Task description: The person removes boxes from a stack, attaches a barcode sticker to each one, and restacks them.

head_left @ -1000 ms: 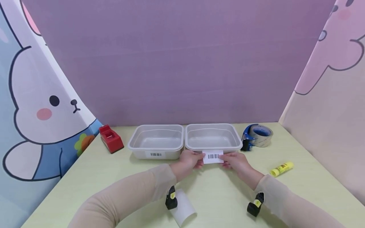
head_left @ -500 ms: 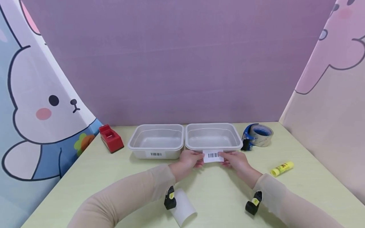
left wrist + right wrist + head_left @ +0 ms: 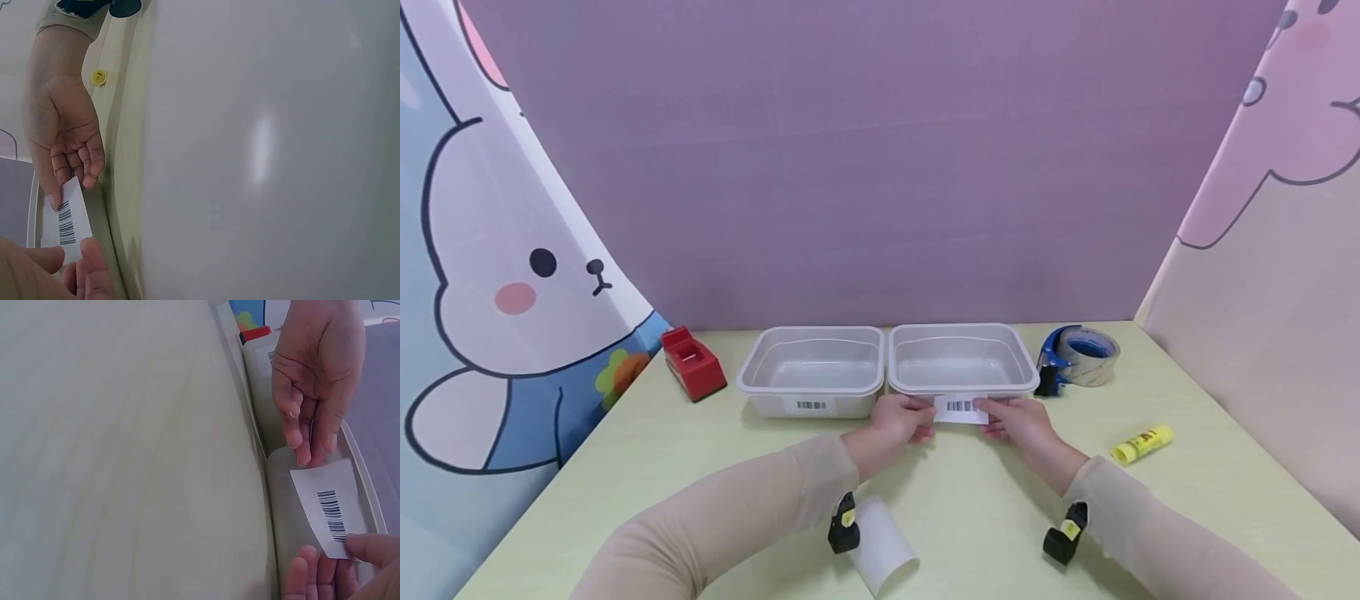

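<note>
A white barcode label point(image 3: 951, 417) spans between my two hands at the front wall of the right white plastic tub point(image 3: 962, 391), just under its rim. My left hand point(image 3: 897, 421) pinches the label's left end, and my right hand point(image 3: 1028, 429) pinches its right end, the thumb lying over the printed face. In the right wrist view the label point(image 3: 331, 506) tilts away from the tub wall along its lower edge. Close by on the left stands a second white tub point(image 3: 760, 407) with a similar barcode label point(image 3: 810, 407) on its front.
At the back left lies a red tape dispenser point(image 3: 694, 367). A blue tape dispenser with a clear tape roll point(image 3: 1086, 358) stands right of the tubs. A yellow glue stick point(image 3: 1142, 444) lies front right. A curled white sheet point(image 3: 883, 546) lies near my left wrist.
The label's lower edge has risen slightly and come closer to the tub. Both hands keep their pinch and have barely moved.
</note>
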`<act>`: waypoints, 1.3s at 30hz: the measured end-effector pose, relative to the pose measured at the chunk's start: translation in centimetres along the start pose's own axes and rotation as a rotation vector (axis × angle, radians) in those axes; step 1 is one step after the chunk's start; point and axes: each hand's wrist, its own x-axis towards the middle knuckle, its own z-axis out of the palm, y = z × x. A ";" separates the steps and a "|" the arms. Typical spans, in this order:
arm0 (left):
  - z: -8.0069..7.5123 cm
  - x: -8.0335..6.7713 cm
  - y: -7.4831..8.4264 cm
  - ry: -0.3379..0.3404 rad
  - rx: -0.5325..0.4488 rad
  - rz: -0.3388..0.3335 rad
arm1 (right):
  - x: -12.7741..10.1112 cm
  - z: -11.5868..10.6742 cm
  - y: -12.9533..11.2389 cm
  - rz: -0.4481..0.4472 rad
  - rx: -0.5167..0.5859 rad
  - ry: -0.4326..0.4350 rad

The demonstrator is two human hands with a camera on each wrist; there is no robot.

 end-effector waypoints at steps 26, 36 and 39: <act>0.2 1.1 -0.4 -0.363 -0.185 0.036 | -0.1 0.0 -0.2 -0.023 0.044 -0.017; -0.1 1.0 -0.6 -0.359 -0.177 0.028 | 0.1 -0.1 -0.1 -0.015 0.034 0.012; -0.2 0.9 -0.6 -0.367 -0.171 0.028 | 0.1 -0.2 0.0 -0.014 0.024 0.027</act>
